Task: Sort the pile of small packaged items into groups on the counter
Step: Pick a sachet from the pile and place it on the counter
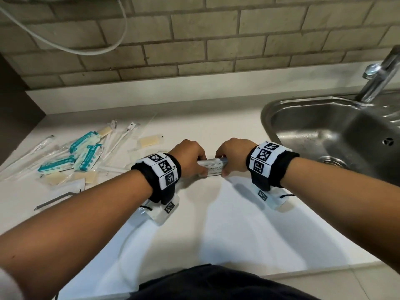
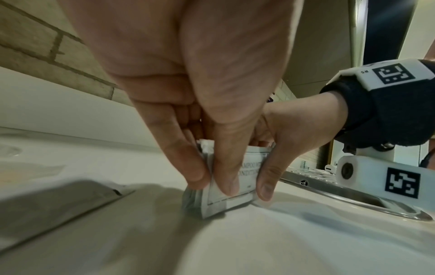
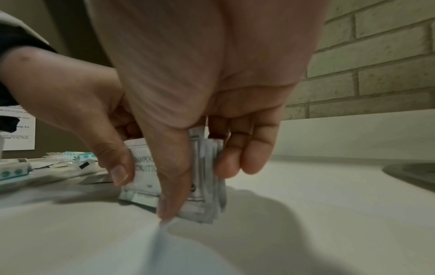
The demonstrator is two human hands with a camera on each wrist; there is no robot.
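Observation:
A stack of white shampoo sachets (image 1: 214,167) stands on edge on the white counter (image 1: 216,224), held from both ends. My left hand (image 1: 190,156) pinches its left end between thumb and fingers, and my right hand (image 1: 231,154) pinches the right end. Seen from the left wrist, the stack of sachets (image 2: 223,195) rests its lower edge on the counter under my left hand (image 2: 212,178). The right wrist view shows the same sachets (image 3: 202,178) fanned slightly in my right hand (image 3: 188,176). To the left lies a pile of teal packets (image 1: 82,154), wrapped toothbrushes (image 1: 114,139) and beige bars (image 1: 148,141).
A steel sink (image 1: 337,135) with a chrome tap (image 1: 381,76) sits at the right, close to my right wrist. A brick-tiled wall (image 1: 194,40) runs along the back, with a white cable (image 1: 65,46) hanging on it. A dark panel (image 1: 15,109) stands at far left.

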